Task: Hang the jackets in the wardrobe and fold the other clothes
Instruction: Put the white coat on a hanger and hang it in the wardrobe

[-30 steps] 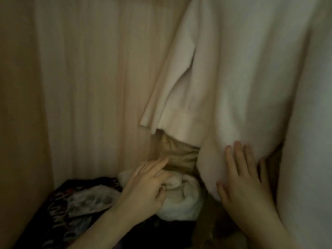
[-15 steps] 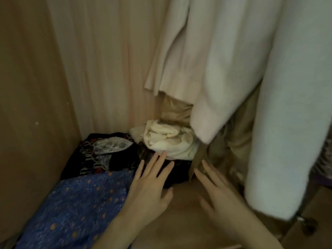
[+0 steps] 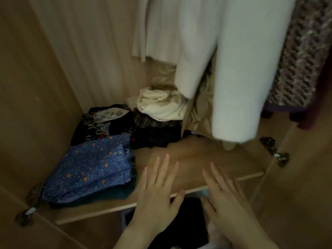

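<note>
My left hand [image 3: 158,193] and right hand [image 3: 226,196] hovered low centre, fingers straight and spread, holding nothing, over the wooden shelf [image 3: 197,159]. At left lay a folded blue speckled cloth [image 3: 89,169], behind it dark patterned clothes [image 3: 106,123] and a crumpled cream bundle [image 3: 159,105]. Fuzzy white jackets [image 3: 239,69] hung upper right.
</note>
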Demonstrator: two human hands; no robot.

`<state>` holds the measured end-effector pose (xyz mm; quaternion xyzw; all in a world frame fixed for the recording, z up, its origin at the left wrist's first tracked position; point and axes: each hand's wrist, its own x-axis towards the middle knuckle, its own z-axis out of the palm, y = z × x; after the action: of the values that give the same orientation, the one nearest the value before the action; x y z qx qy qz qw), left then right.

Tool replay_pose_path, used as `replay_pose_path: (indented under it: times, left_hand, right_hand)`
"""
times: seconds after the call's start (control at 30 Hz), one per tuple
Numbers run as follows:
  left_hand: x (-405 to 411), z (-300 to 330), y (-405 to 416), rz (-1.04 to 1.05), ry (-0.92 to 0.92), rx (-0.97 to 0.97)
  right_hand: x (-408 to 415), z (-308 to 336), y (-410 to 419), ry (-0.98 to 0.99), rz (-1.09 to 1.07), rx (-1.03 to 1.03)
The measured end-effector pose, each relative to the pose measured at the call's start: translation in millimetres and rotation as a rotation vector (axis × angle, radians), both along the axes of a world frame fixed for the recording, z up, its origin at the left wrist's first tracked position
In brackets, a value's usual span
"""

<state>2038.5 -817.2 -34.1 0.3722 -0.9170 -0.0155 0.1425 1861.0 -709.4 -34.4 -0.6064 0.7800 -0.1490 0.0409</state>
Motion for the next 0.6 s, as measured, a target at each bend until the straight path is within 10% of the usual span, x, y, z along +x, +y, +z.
replay_pose_path:
  times: [0.6]
  left_hand:
    - [-51,-10,101,-0.575,-0.060,0.064]
  right_hand:
    - [48,-6,178,0.054,-0.798,0.112]
